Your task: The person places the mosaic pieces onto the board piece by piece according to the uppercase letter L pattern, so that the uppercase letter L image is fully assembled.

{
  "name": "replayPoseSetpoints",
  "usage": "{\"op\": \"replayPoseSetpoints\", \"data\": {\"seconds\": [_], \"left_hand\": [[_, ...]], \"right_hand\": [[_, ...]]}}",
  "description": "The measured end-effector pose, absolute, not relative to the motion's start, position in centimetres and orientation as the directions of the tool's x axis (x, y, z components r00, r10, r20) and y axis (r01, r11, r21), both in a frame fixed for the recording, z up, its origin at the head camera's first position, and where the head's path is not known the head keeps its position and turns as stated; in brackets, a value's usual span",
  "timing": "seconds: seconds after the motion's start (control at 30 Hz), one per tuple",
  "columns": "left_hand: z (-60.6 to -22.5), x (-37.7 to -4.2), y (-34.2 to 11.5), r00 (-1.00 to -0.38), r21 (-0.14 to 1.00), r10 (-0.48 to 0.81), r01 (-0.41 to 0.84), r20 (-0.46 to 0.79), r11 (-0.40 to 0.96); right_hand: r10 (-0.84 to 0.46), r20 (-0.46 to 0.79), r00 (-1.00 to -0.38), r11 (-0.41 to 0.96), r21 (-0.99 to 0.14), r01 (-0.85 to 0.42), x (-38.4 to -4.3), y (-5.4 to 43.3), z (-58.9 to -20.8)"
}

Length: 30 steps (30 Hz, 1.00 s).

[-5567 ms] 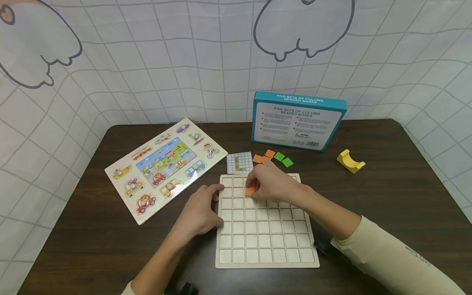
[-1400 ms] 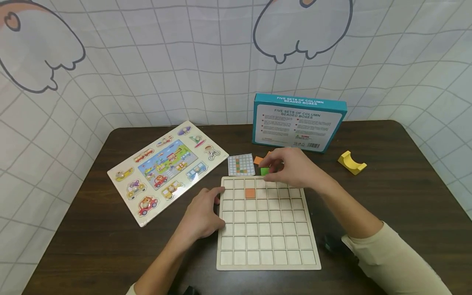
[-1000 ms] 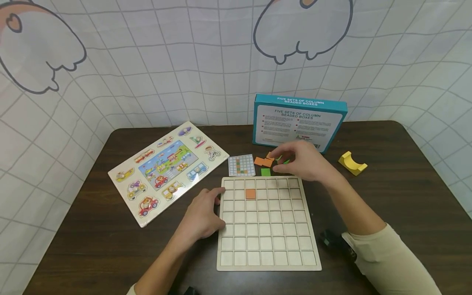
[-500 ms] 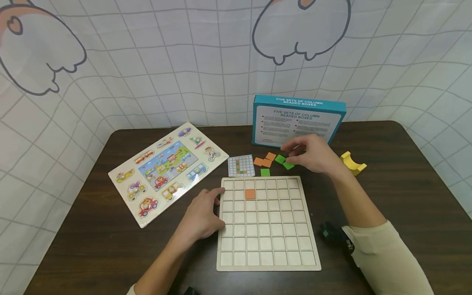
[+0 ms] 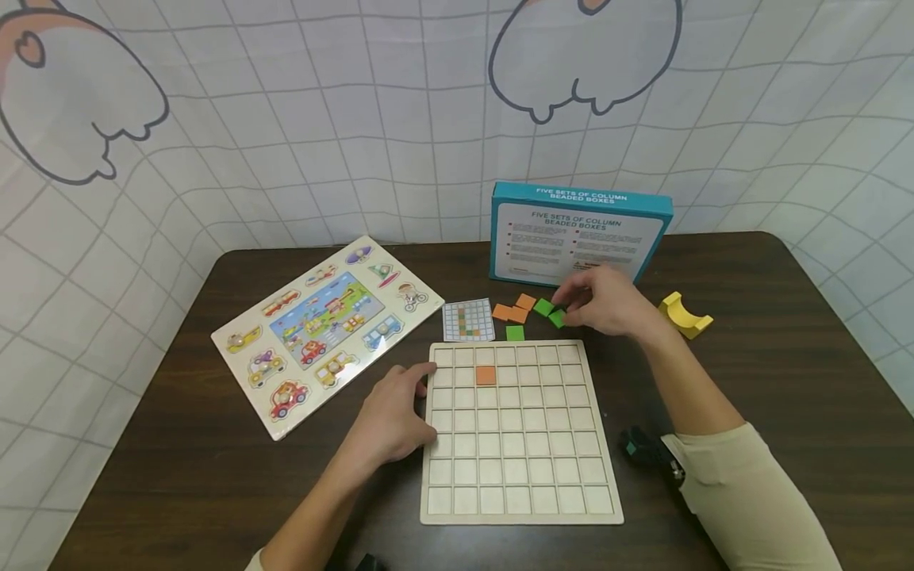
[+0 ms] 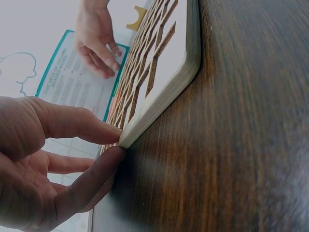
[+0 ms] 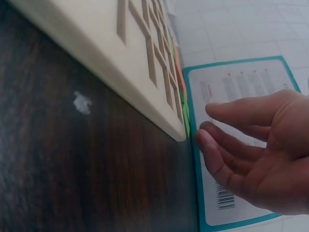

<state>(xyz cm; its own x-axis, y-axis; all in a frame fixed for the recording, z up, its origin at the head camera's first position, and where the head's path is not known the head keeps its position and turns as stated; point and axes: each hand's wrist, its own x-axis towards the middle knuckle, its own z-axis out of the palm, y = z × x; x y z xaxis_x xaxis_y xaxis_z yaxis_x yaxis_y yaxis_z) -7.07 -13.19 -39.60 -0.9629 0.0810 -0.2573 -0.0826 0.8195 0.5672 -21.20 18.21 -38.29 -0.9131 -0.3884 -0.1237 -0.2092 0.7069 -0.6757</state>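
Observation:
My left hand [image 5: 389,416] rests along the left edge of a pale wooden grid board [image 5: 524,511], its thumb and a fingertip touching the rim; the left wrist view shows thumb and finger [image 6: 89,186] right at the board's side [image 6: 164,104]. A single orange square tile [image 5: 485,376] sits in a cell of the second row, third column. Beyond the board, my right hand [image 5: 607,301] has its fingertips beside two green tiles [image 5: 544,307]. In the right wrist view nothing shows between its thumb and fingers [image 7: 227,169].
Another green tile [image 5: 515,333] lies just behind the board, near several orange tiles [image 5: 517,315] and a pattern card [image 5: 468,320]. A teal box [image 5: 571,238] stands at the back. A yellow curved block [image 5: 683,316] lies right, a vehicle puzzle board [image 5: 324,337] left.
My right hand let go of the orange tile in the grid, set a green tile down behind the board, then moved right to the other green tiles. The left hand stayed at the board's edge.

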Motion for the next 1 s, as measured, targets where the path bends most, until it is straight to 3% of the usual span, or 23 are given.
{"op": "replayPoseSetpoints", "data": {"seconds": [1.0], "left_hand": [[-39.54, -6.93, -13.36, -0.966, 0.585, 0.096, -0.065, -0.241, 0.808]], "right_hand": [[-0.381, -0.171, -0.909, 0.779, -0.589, -0.216, -21.83, 18.07, -39.26]]}}
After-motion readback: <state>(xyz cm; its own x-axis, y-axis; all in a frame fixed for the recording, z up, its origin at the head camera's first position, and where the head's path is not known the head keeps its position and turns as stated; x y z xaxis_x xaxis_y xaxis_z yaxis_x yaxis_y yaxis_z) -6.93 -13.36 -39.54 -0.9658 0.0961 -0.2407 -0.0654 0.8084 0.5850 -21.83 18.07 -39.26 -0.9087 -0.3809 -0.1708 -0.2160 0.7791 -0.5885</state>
